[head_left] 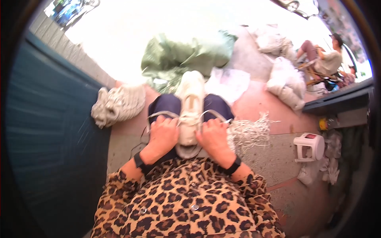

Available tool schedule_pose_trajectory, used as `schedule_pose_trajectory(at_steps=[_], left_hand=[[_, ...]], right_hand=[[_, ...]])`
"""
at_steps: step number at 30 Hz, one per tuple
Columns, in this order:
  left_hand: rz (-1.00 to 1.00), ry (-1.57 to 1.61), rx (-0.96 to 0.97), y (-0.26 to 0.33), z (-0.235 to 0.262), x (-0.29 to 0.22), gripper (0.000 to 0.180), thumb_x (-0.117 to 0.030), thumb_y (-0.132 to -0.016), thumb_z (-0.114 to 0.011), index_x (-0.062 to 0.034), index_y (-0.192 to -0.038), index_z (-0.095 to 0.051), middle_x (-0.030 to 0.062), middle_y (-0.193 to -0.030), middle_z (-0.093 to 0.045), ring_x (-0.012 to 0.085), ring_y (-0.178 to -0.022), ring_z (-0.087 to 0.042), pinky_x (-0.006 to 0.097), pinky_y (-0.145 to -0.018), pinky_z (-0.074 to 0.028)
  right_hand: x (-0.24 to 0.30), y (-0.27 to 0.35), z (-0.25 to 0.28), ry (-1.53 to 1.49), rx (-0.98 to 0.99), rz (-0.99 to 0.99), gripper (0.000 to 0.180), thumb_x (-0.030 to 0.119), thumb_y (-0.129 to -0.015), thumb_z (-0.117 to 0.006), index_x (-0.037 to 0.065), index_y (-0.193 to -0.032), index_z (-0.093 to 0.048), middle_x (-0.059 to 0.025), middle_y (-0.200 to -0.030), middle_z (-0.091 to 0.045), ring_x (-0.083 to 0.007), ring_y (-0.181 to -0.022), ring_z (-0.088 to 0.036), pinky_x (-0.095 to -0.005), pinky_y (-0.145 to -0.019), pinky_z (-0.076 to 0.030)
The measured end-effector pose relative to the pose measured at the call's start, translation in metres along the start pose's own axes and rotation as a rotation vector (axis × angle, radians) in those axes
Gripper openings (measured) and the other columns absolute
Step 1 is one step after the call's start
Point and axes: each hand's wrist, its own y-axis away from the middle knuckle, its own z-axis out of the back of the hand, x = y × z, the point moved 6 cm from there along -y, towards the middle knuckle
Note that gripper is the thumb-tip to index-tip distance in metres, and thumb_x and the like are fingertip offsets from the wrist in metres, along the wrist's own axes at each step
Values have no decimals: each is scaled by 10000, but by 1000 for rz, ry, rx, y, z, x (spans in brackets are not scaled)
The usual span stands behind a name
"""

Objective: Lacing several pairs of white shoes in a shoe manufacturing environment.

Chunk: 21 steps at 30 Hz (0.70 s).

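Left hand (pixel 164 130) and right hand (pixel 214 134) both have fingers curled shut, each gripping a side of the lace (pixel 211 112) — pale shoe (pixel 191 95) sits between the knees (pixel 217 104). Stool's (pixel 313 146) red patch (pixel 310 136) — too blurry to read.

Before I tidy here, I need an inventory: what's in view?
Shoe: at least one, cream, between hands
Lace: unclear count, cream, at both hands
Shoe pile: several, cream, left floor
Lace bundle: one, cream, right of knees
Green sack: at least one, green, ahead
Plastic sheet: one, white, by green sack
White sacks: at least two, white, ahead right
Stool: one, white, right
Thin bags: several, whitish, by stool
Panel: one, dark blue, left
Other person: one, pale top, upper right
Vehicles: blurred, two or more, top corners
Knees: two, navy, beside shoe
Shirt: one, leopard print, bottom
Wristbands: two, black, wrists
Left hand: one, bare, on lace
Right hand: one, bare, on lace
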Motion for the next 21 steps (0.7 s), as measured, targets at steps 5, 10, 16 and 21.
schedule_pose_trajectory(at_steps=[5, 10, 16, 21], left_hand=[[-36, 204, 26, -11, 9, -5, 165, -122, -720, -582, -66, -858, -654, 82, -843, -604, 275, -861, -526, 414, -679, -427], [-165, 171, -225, -15, 27, -27, 207, -171, -686, -644, -75, -868, -638, 54, -798, -582, 248, -854, -505, 373, -705, -390], [-391, 7, -43, -37, 0, -56, 85, -157, -720, -615, -77, -740, -594, 71, -746, -576, 250, -782, -510, 362, -654, -371], [-400, 132, -189, -43, 7, -45, 62, -119, -717, -577, -72, -679, -561, 89, -657, -569, 252, -715, -537, 372, -637, -385]], right_hand=[[-7, -4, -4, -19, 89, -30, 191, 220, -708, -557, 55, -789, -611, -89, -798, -528, -236, -827, -484, -398, -717, -349], [-8, 2, -5, -144, 37, -52, 191, 191, -719, -552, 41, -818, -616, -93, -817, -534, -248, -850, -489, -390, -733, -366], [-15, 5, -8, -304, -73, -59, 170, 135, -718, -567, 27, -845, -604, -103, -790, -542, -270, -805, -506, -380, -699, -401], [-18, 1, 3, -515, -191, 12, 210, 78, -673, -578, 22, -875, -563, -119, -814, -582, -265, -794, -530, -343, -687, -425]])
